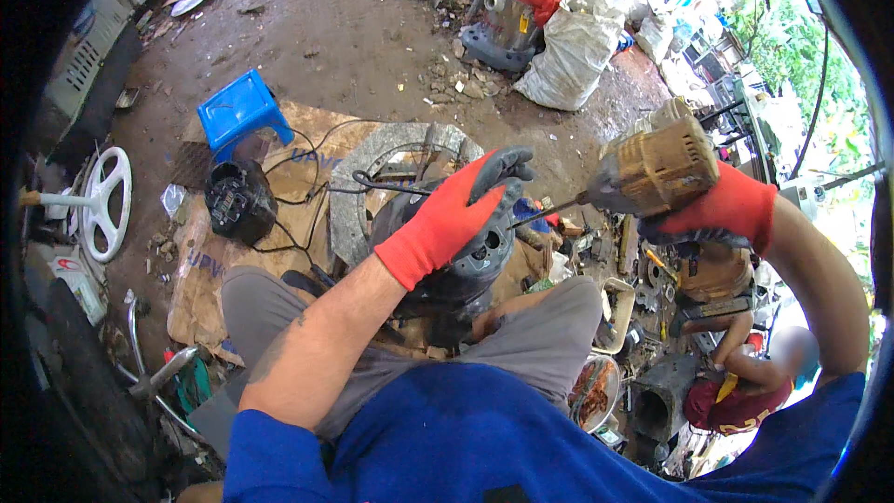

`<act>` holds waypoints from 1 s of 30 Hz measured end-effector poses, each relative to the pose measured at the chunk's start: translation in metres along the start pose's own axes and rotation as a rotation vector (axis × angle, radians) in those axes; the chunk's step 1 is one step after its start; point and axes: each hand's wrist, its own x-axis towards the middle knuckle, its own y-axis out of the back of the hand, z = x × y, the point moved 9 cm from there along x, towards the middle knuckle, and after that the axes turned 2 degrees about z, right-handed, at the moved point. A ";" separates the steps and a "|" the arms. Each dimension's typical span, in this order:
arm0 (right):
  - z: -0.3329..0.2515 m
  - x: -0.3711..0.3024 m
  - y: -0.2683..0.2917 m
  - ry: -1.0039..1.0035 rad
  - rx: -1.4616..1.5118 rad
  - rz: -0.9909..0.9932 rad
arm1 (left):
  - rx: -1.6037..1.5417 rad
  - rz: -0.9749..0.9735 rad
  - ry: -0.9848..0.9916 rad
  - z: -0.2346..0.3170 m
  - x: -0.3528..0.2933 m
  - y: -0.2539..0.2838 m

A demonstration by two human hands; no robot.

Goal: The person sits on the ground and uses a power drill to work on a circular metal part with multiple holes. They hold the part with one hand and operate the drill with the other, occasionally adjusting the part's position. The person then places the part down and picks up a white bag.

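Bracing the dark motor housing (pixel 466 265) between your knees, your left hand (pixel 456 214) in its red-and-grey glove lies clamped over its top, fingers curled around the rim. Your right hand (pixel 722 210) is wrapped tight around a worn yellow power drill (pixel 652 168), whose long bit (pixel 549 210) points in at the housing just beside your left fingertips.

That closeness is your main risk: I judge that if the bit skates off the metal, it could run straight into the glove. The housing is only pinned by your legs, so a jam could twist it loose. The black cable (pixel 307 154) looping over the cardboard (pixel 200 270) could snag.

Behind, a white sack (pixel 573 47) stands full near a red-topped canister (pixel 512 0); a blue plastic stool (pixel 237 112) sits left, with flattened cardboard bearing blue lettering beneath it.
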 end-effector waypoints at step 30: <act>0.012 -0.006 -0.001 0.015 0.109 0.025 | 0.004 0.001 0.000 -0.006 0.002 -0.004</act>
